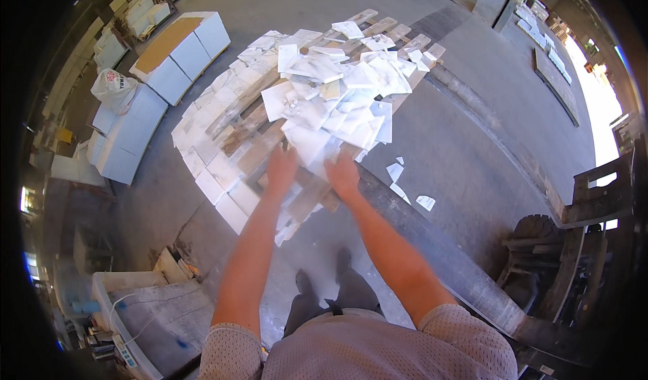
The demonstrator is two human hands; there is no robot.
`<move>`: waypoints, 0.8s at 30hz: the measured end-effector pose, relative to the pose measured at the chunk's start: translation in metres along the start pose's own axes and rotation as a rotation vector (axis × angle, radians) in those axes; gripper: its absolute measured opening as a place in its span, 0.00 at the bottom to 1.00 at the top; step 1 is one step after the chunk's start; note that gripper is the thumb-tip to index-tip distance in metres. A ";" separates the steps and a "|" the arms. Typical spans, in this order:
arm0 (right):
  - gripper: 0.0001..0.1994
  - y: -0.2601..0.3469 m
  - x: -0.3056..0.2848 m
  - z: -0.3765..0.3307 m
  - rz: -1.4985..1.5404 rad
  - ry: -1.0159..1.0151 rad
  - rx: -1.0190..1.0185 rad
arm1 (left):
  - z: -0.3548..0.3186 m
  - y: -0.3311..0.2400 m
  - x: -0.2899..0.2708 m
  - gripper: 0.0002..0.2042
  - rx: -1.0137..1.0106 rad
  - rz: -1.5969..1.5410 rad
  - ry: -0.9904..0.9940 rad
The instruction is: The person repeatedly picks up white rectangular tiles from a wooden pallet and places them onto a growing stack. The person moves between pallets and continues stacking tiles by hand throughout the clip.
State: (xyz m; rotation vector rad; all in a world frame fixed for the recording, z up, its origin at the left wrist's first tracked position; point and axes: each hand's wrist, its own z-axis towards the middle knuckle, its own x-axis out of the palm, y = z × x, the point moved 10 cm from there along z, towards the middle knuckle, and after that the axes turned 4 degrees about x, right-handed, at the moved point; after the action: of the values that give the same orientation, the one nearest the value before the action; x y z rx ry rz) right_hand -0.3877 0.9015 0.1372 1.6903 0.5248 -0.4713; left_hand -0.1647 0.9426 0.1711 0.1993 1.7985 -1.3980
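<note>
The left hand [282, 169] and right hand [343, 174] are placed, fingers curled, at the near sides of a white slab [307, 144]; whether it is gripped cannot be told. Slats are bared along the pallet's [251, 122] left; a heap of white pieces [358, 76] remains toward its far edge, uncleared.

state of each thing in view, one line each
Left hand: at a white slab, grip unclear
Right hand: at the same slab, grip unclear
Pile: heaped untidily, pieces broken
Wood slats: partly covered
Floor shards: broken, lying loose
Bag: crumpled, resting on white blocks
</note>
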 end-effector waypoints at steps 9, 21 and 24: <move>0.27 0.025 0.001 -0.026 -0.168 -0.060 0.022 | 0.023 0.004 0.026 0.33 -0.047 0.024 -0.058; 0.32 0.006 0.014 0.038 0.070 -0.014 0.210 | -0.033 0.068 0.044 0.23 -0.351 -0.387 0.150; 0.35 -0.002 0.018 0.040 0.352 -0.056 0.301 | -0.043 0.069 0.070 0.24 -0.566 -0.752 0.214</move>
State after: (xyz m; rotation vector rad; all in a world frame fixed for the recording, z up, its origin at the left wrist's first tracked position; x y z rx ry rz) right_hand -0.3756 0.8636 0.1182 2.0015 0.1100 -0.3504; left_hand -0.1919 0.9807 0.0742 -0.7151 2.5125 -1.2893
